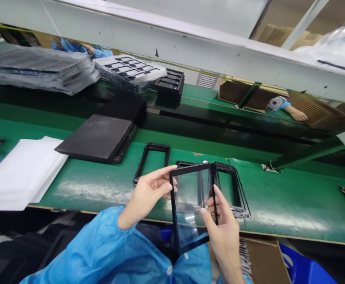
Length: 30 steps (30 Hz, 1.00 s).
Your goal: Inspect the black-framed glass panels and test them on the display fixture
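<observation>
Between my two hands I hold up a black-bordered clear panel [190, 197], tilted in front of my body. My left hand [149, 192] pinches its upper left edge between thumb and fingers. On the other side, my right hand [222, 225] grips the right edge, with the thumb over the front. Through the clear middle, part of a black frame on the bench shows. To the left on the bench lies a single black rectangular frame [167, 152]. Several more black frames [237, 189] lie stacked just beyond my right hand.
White sheets [15, 173] and a dark flat stack [97, 136] lie on the green bench [282, 197] at left. Bagged trays [39, 67], white trays [131, 67] and a black tray [171, 85] occupy the shelf. A cardboard box [264, 260] sits below. Another person's hand [298, 114] appears beyond.
</observation>
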Each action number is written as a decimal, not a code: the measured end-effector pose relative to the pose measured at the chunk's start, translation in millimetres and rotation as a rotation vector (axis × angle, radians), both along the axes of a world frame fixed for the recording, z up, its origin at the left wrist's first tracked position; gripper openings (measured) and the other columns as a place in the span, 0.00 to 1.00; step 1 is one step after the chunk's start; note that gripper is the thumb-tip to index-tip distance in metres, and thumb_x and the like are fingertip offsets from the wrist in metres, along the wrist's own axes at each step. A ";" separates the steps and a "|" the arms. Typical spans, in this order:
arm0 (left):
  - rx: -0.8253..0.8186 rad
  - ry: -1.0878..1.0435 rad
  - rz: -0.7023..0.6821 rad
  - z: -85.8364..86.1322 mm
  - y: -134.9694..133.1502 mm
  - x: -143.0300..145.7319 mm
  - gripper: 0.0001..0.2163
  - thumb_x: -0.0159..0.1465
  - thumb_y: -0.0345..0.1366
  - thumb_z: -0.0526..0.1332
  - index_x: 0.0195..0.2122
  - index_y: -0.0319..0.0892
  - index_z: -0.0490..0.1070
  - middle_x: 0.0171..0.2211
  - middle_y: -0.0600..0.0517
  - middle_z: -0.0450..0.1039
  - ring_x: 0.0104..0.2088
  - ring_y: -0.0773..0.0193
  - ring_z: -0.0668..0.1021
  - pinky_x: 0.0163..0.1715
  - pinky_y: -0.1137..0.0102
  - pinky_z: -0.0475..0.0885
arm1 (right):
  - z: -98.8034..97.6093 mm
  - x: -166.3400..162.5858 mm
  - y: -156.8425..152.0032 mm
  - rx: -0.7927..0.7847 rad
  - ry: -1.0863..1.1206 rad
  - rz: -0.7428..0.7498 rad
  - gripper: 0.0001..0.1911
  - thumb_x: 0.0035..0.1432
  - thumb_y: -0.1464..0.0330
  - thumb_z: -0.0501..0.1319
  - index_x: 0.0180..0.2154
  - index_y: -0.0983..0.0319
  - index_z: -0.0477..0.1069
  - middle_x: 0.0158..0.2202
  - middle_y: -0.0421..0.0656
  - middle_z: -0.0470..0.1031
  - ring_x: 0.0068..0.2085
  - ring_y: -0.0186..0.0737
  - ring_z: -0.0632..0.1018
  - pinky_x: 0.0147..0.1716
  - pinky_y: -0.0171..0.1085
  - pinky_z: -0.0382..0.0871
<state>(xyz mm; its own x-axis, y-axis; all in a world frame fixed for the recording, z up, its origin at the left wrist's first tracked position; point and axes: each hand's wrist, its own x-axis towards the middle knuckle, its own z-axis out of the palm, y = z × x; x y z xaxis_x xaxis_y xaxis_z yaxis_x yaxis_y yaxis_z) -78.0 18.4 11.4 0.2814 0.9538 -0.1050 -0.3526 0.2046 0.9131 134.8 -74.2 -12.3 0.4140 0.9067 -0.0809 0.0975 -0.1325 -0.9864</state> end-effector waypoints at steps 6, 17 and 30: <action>-0.020 0.034 0.015 -1.5 -0.5 4.2 0.24 0.62 0.38 0.75 0.61 0.49 0.79 0.44 0.46 0.83 0.41 0.58 0.86 0.30 0.74 0.83 | -0.1 0.5 2.3 -0.026 0.020 -0.004 0.35 0.59 0.57 0.71 0.66 0.52 0.68 0.41 0.39 0.74 0.34 0.36 0.75 0.33 0.35 0.74; -0.024 0.045 0.014 0.5 -2.2 7.3 0.24 0.63 0.39 0.75 0.61 0.47 0.78 0.47 0.43 0.85 0.44 0.54 0.87 0.30 0.76 0.82 | -6.4 3.6 -1.6 -0.008 -0.028 0.004 0.36 0.60 0.54 0.71 0.67 0.51 0.68 0.41 0.40 0.75 0.34 0.37 0.76 0.32 0.36 0.76; 0.030 0.299 -0.066 15.3 -18.6 6.2 0.21 0.61 0.36 0.72 0.55 0.39 0.82 0.33 0.44 0.87 0.37 0.53 0.89 0.31 0.74 0.81 | 20.4 34.3 20.1 0.110 -0.003 0.055 0.24 0.69 0.55 0.63 0.61 0.56 0.75 0.50 0.51 0.86 0.51 0.52 0.85 0.54 0.51 0.79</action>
